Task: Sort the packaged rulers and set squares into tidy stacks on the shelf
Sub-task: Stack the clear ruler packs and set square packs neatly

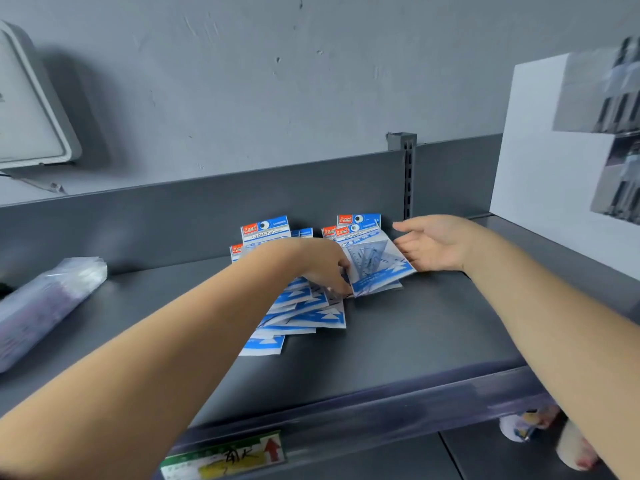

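Note:
Several blue-and-white geometric set packs lie on the dark grey shelf (pixel 415 334). A fanned, untidy pile (pixel 304 313) spreads toward the front under my left forearm. A second pile (pixel 374 261) leans against the shelf's back panel at the right. My left hand (pixel 322 265) reaches over the fanned pile, fingers curled down onto the lower left corner of the right pile's top pack. My right hand (pixel 433 244) lies open, palm facing left, against the right edge of that pile.
A clear-wrapped bundle of long items (pixel 45 303) lies at the shelf's left. A white box (pixel 547 161) stands at the right end. A slotted upright (pixel 408 174) rises behind the packs. A price label (pixel 225 455) sits on the front rail.

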`<action>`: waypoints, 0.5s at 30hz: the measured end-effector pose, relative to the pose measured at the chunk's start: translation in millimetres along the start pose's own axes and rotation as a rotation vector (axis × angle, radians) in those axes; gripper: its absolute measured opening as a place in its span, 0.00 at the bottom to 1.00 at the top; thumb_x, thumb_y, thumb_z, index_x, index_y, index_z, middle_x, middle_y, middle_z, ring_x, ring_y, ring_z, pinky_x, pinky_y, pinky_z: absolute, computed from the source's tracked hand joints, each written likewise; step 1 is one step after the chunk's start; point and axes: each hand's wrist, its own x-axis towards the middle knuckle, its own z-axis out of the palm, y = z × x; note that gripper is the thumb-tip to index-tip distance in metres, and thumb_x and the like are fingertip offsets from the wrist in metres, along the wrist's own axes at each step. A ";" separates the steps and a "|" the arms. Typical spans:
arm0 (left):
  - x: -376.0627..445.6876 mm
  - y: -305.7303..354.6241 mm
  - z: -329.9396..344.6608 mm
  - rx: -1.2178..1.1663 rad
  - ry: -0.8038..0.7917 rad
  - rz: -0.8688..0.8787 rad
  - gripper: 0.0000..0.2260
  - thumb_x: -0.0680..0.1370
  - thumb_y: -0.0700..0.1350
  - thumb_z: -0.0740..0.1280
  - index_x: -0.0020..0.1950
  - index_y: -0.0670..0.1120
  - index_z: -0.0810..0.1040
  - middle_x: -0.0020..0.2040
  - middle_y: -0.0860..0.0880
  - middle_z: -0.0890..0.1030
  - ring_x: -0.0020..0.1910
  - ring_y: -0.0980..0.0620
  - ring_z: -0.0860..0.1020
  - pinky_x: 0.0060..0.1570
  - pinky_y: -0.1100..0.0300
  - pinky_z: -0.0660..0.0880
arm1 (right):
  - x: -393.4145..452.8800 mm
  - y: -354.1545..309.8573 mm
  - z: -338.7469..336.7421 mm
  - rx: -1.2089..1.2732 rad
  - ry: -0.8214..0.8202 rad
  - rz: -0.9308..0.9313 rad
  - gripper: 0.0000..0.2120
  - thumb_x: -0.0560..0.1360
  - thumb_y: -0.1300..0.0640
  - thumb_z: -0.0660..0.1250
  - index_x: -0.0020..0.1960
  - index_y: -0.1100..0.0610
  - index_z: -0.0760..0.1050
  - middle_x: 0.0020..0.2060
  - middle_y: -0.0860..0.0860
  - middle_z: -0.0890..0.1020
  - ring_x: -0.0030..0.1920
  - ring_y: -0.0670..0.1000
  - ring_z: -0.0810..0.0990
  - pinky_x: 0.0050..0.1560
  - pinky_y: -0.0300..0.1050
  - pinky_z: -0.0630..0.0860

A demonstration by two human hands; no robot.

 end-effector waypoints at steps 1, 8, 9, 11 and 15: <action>0.2 -0.1 0.3 -0.001 0.011 0.001 0.08 0.77 0.51 0.64 0.42 0.50 0.68 0.33 0.56 0.69 0.32 0.56 0.68 0.44 0.60 0.65 | 0.7 1.4 2.1 -0.070 -0.006 -0.009 0.17 0.78 0.58 0.61 0.63 0.66 0.70 0.47 0.57 0.82 0.49 0.54 0.79 0.52 0.45 0.75; 0.5 -4.9 7.2 -0.040 0.077 0.014 0.13 0.76 0.49 0.65 0.34 0.49 0.66 0.33 0.52 0.69 0.32 0.55 0.67 0.32 0.62 0.62 | 4.6 -1.0 12.3 -0.227 0.053 -0.018 0.09 0.78 0.58 0.62 0.55 0.60 0.74 0.51 0.57 0.81 0.48 0.54 0.79 0.54 0.44 0.74; 0.9 -4.9 7.5 -0.045 0.080 0.015 0.13 0.76 0.49 0.65 0.34 0.49 0.66 0.33 0.52 0.70 0.31 0.55 0.67 0.32 0.62 0.62 | 2.6 -2.7 13.8 -0.257 0.089 -0.040 0.08 0.78 0.58 0.61 0.54 0.61 0.74 0.48 0.57 0.81 0.46 0.54 0.79 0.52 0.45 0.75; 2.0 -4.1 7.4 -0.069 0.070 0.015 0.13 0.76 0.50 0.65 0.34 0.49 0.68 0.32 0.52 0.71 0.32 0.53 0.69 0.32 0.62 0.63 | -0.6 -6.9 16.3 -0.303 0.166 -0.105 0.07 0.78 0.59 0.61 0.51 0.62 0.74 0.43 0.57 0.80 0.42 0.53 0.79 0.46 0.46 0.76; 3.0 -0.7 3.1 -0.037 0.051 0.011 0.08 0.77 0.54 0.65 0.45 0.49 0.74 0.33 0.54 0.71 0.37 0.51 0.72 0.35 0.61 0.66 | -8.0 -13.8 22.3 -0.213 0.118 -0.095 0.12 0.80 0.58 0.57 0.55 0.65 0.73 0.45 0.59 0.79 0.46 0.55 0.79 0.45 0.47 0.75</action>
